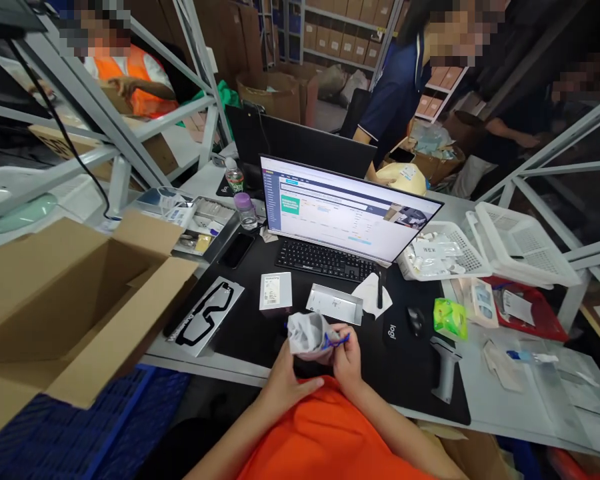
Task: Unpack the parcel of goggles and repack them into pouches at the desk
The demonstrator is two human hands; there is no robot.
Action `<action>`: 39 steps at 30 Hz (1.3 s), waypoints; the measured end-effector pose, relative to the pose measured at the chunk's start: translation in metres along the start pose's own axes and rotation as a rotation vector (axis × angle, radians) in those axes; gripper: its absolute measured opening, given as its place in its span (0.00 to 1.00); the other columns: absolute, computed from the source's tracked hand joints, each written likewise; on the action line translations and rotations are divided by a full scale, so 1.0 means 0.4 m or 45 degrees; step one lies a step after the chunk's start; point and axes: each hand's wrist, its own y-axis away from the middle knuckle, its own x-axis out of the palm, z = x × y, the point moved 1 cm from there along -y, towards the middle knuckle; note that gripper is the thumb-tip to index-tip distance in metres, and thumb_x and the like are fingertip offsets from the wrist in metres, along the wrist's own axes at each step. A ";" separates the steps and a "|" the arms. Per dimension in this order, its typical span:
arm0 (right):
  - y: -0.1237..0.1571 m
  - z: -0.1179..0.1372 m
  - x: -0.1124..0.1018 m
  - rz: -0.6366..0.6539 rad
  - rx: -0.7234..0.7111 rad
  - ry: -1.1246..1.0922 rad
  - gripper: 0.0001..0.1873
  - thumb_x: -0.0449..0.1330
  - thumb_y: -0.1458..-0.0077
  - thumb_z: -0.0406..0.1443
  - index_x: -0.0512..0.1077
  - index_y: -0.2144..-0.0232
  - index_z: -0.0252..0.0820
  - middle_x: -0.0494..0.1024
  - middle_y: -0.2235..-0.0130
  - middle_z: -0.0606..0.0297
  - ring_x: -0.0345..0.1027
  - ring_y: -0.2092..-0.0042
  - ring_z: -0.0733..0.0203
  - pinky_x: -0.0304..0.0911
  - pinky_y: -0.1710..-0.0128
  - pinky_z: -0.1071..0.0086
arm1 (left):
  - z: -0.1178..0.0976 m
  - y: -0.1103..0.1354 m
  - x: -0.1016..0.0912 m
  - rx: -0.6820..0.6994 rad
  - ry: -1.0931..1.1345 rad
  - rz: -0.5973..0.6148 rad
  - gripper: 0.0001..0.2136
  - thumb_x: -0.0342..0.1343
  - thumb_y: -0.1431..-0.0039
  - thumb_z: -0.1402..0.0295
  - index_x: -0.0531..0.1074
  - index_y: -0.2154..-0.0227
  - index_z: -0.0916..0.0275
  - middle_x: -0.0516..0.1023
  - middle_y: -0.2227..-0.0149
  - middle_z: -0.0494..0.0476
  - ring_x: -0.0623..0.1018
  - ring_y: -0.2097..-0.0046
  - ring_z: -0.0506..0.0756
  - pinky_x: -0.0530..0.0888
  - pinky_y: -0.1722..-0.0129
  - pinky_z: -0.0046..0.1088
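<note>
A: What fills the lower left of the frame?
B: A big open cardboard box (65, 300), plain brown. At centre stands a flat monitor (347, 210) with a black keyboard (327, 260) under it, on a black mat (260, 320).
A: And the hands?
B: Low centre. The left hand (285, 377) cups a soft, crumpled grey pouch (305, 333); the right hand (347, 357) is closed, pinching a thin blue strip (337, 342) at the pouch's edge. Just above lie a small white box (276, 292) and a shiny metal tray (335, 303)

Orange top, bare forearms
</note>
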 end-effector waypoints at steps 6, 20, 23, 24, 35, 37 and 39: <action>-0.051 0.130 -0.013 0.648 -0.110 0.150 0.03 0.61 0.45 0.33 0.69 0.68 0.46 0.76 0.56 0.57 0.71 0.54 0.53 0.68 0.53 0.61 | -0.007 -0.052 -0.021 0.160 0.162 -0.113 0.27 0.71 0.61 0.66 0.76 0.53 0.61 0.80 0.50 0.65 0.78 0.47 0.67 0.74 0.43 0.45; -0.055 0.270 0.001 0.794 -0.195 0.778 0.14 0.64 0.43 0.34 0.78 0.54 0.43 0.73 0.43 0.50 0.69 0.42 0.47 0.68 0.43 0.54 | -0.118 -0.085 -0.099 0.272 -0.699 0.253 0.21 0.69 0.58 0.66 0.81 0.57 0.59 0.79 0.51 0.65 0.77 0.49 0.69 0.72 0.47 0.44; -0.035 0.253 0.002 0.879 -0.103 0.827 0.10 0.63 0.44 0.30 0.79 0.60 0.46 0.73 0.43 0.55 0.71 0.45 0.49 0.70 0.46 0.58 | -0.143 -0.077 -0.090 0.274 -0.955 0.373 0.15 0.67 0.54 0.64 0.82 0.60 0.58 0.80 0.57 0.64 0.77 0.52 0.67 0.72 0.50 0.41; -0.030 0.246 0.000 0.888 -0.067 0.821 0.10 0.61 0.43 0.29 0.79 0.61 0.46 0.74 0.44 0.56 0.72 0.47 0.51 0.70 0.47 0.60 | -0.146 -0.077 -0.086 0.262 -1.004 0.401 0.14 0.66 0.53 0.64 0.82 0.61 0.58 0.80 0.57 0.64 0.77 0.53 0.67 0.72 0.51 0.40; -0.034 0.188 -0.124 0.457 0.253 0.658 0.09 0.59 0.53 0.24 0.71 0.75 0.43 0.71 0.61 0.64 0.66 0.64 0.62 0.63 0.64 0.70 | -0.019 -0.106 -0.151 -0.200 0.120 0.337 0.29 0.68 0.51 0.53 0.78 0.48 0.62 0.80 0.50 0.67 0.80 0.51 0.65 0.75 0.50 0.39; -0.023 0.178 -0.124 0.485 0.281 0.617 0.09 0.60 0.54 0.24 0.72 0.76 0.42 0.72 0.61 0.64 0.67 0.63 0.62 0.62 0.64 0.70 | -0.013 -0.106 -0.152 -0.169 0.132 0.350 0.26 0.67 0.50 0.53 0.80 0.50 0.61 0.82 0.53 0.66 0.80 0.53 0.64 0.75 0.50 0.39; -0.016 0.170 -0.115 0.536 0.279 0.563 0.09 0.61 0.52 0.25 0.76 0.74 0.43 0.74 0.60 0.63 0.70 0.60 0.60 0.64 0.60 0.69 | -0.021 -0.110 -0.150 -0.020 -0.033 0.356 0.19 0.66 0.50 0.56 0.84 0.57 0.59 0.82 0.56 0.64 0.80 0.52 0.64 0.74 0.48 0.39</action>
